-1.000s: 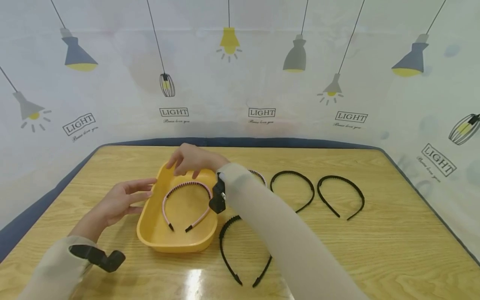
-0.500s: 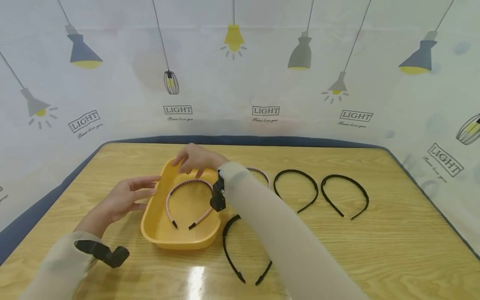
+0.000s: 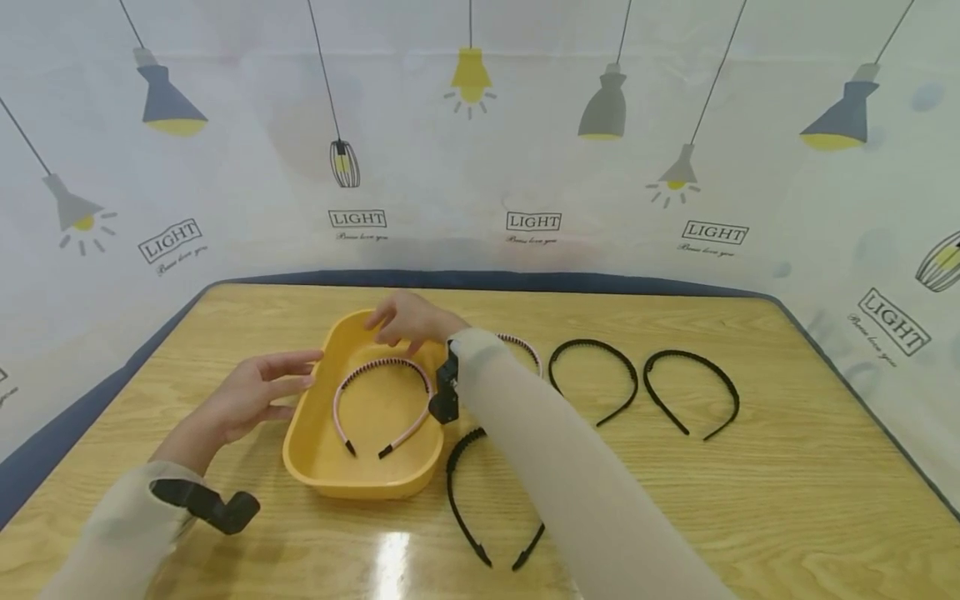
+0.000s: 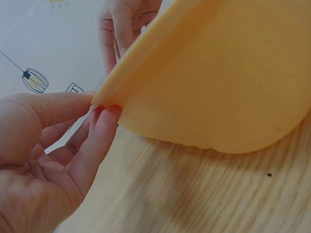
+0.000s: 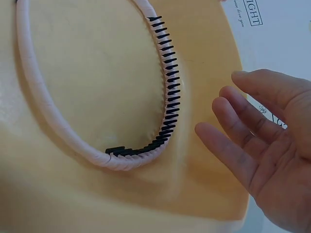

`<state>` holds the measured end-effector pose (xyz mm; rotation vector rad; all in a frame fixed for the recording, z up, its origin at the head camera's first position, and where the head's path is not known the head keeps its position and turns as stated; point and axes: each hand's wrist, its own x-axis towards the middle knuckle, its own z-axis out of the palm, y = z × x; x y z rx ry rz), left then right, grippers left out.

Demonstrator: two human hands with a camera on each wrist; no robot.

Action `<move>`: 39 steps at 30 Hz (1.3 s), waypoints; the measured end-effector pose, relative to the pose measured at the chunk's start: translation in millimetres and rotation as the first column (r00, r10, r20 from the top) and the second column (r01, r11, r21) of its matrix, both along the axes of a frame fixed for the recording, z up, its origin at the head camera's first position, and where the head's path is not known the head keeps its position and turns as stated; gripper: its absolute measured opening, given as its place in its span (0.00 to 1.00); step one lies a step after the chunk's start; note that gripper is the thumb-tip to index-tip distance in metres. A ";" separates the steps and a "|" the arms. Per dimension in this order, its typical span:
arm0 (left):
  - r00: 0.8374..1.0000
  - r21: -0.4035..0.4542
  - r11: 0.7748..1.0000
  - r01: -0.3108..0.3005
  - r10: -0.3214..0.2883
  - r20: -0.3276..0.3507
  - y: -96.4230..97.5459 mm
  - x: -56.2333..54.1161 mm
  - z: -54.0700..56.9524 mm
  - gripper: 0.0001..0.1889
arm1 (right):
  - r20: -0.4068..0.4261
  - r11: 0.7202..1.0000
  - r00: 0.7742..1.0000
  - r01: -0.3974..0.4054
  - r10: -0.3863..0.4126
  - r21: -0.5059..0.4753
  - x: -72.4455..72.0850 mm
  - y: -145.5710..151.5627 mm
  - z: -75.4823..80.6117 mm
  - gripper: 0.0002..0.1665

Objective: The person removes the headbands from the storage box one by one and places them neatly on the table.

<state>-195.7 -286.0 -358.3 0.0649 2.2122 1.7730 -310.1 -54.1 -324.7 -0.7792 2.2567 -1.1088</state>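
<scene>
A pink headband (image 3: 386, 362) with black teeth lies inside the yellow basin (image 3: 360, 490). Against the basin's left outer side rest the fairly straight fingers of my left hand (image 3: 255, 396); in the left wrist view they touch the rim and the wall just below it. My right hand (image 3: 411, 320) is over the far part of the basin, fingers relaxed and holding nothing. In the right wrist view this hand (image 5: 277, 141) is apart from the headband (image 5: 53, 116).
Right of the basin lie another pink headband (image 3: 525, 344), partly behind my right sleeve (image 3: 547, 450), and two black headbands (image 3: 600, 342) (image 3: 697, 357). One more black headband (image 3: 452, 492) lies in front, partly covered by the sleeve.
My right hand has moved a little to the right, away from the basin's far left rim. The left hand stays against the basin, and the view has shifted slightly.
</scene>
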 end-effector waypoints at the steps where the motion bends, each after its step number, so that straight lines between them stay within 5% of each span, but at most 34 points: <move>1: 1.000 0.001 1.000 0.000 0.000 -0.001 -0.2 -0.2 0.0 0.31 | 0.001 1.000 1.000 0.005 -0.005 0.000 -0.3 0.3 0.0 0.19; 14: 1.000 -0.002 1.000 -0.005 0.005 0.004 -0.7 0.0 1.3 0.32 | 0.042 0.997 0.998 -0.049 0.046 0.065 -5.6 4.0 -7.5 0.19; 23: 1.000 0.003 1.000 -0.002 0.002 0.004 -1.0 0.1 1.5 0.32 | -0.088 0.967 0.986 -0.117 0.140 0.224 -5.5 3.6 -6.8 0.17; 39: 1.000 -0.007 1.000 -0.002 0.002 -0.003 -1.2 -0.2 0.4 0.32 | -0.085 0.930 0.981 -0.133 0.172 0.343 -5.6 0.6 -10.3 0.19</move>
